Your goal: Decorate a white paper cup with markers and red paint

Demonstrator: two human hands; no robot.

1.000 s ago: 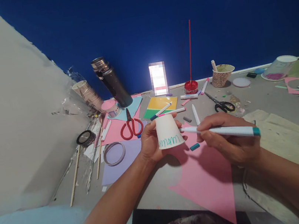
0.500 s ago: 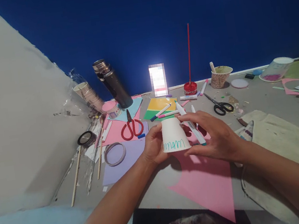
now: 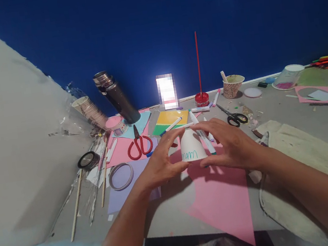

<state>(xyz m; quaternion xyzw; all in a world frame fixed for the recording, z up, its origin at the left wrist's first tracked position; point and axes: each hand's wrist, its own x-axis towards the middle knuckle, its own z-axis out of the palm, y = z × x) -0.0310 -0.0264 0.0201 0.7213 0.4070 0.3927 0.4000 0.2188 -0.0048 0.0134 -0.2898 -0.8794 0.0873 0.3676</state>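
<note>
Between my two hands is a white paper cup (image 3: 192,146), wide end down, with a green zigzag line drawn near its rim. My left hand (image 3: 158,156) grips its left side, thumb at the rim and fingers near the narrow end. On the other side, my right hand (image 3: 231,141) has thumb and fingertips on the cup. A white marker (image 3: 206,140) with a green end is also tucked in my right hand, slanting beside the cup. Below lies a pink paper sheet (image 3: 224,196) on the grey table.
Red-handled scissors (image 3: 138,147), a tape ring (image 3: 121,176) and purple paper (image 3: 114,202) lie left. Behind stand a dark flask (image 3: 120,102), stacked cups (image 3: 90,111) and a glowing blurred screen (image 3: 166,91). Black scissors (image 3: 235,118) and a pale cloth (image 3: 299,160) are right.
My left hand has shifted its grip, with its fingers now raised to the cup's narrow end. The cup has turned slightly, moving the zigzag. The view has shifted a little to the right.
</note>
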